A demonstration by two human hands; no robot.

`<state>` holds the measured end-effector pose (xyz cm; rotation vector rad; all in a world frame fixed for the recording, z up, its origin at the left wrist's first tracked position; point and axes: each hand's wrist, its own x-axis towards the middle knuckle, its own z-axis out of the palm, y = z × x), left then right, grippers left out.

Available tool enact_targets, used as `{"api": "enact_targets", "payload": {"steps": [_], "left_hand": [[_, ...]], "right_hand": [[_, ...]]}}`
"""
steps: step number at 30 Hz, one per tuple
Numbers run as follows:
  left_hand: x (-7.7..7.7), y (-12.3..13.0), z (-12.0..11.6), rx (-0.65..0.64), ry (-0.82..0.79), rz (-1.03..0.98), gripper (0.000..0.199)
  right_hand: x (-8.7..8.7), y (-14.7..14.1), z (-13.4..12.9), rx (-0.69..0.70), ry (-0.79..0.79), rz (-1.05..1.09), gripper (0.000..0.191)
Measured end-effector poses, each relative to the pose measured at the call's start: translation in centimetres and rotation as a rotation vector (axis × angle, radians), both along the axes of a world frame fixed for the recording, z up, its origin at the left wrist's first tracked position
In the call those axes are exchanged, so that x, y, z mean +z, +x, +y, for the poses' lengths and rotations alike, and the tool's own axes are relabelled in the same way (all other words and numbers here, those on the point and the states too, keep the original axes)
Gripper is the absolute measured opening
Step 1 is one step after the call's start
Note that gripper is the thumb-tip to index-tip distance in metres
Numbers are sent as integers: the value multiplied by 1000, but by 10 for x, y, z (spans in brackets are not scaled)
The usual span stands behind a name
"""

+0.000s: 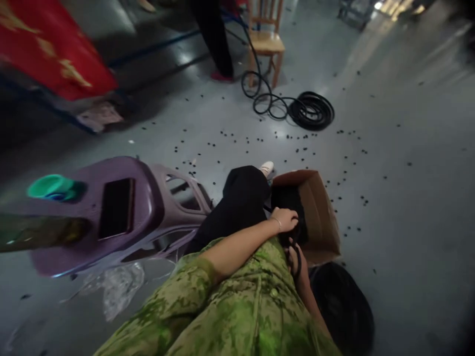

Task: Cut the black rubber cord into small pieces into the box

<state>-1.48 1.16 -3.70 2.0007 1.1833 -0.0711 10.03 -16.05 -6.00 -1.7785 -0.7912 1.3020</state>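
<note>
My left hand (285, 219) is over the near left side of an open cardboard box (321, 212), its fingers curled closed. A dark strip shows near its wrist, but what lies in the fingers is hidden. Just below it, my right hand (295, 257) is closed on a black flexible strip (298, 259), which bends in a loop over the fingers. Inside the box is a mass of black material (285, 198), too dark to tell apart. The box stands against my right leg.
A purple plastic stool (148, 198) on the left bears a phone (116, 207) and a green cup (52, 187). A coil of black hose (311, 111) lies ahead by a wooden chair (266, 42). A black bag-like thing (343, 306) sits right. Small black bits dot the floor.
</note>
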Motion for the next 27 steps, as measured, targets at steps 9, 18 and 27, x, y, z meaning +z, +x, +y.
{"api": "enact_targets", "payload": {"steps": [9,18,27], "left_hand": [[3,1,-5,28,11,-3,36],[4,-1,-6,11,-1,-18,35],[1,0,-7,-40,-17,-1,36]], "right_hand": [[-4,-10,20,-97,-144,38,73],[-1,4,30,-54,-78,-35,63],[-3,-8,31,-83,-51,-39,59]]}}
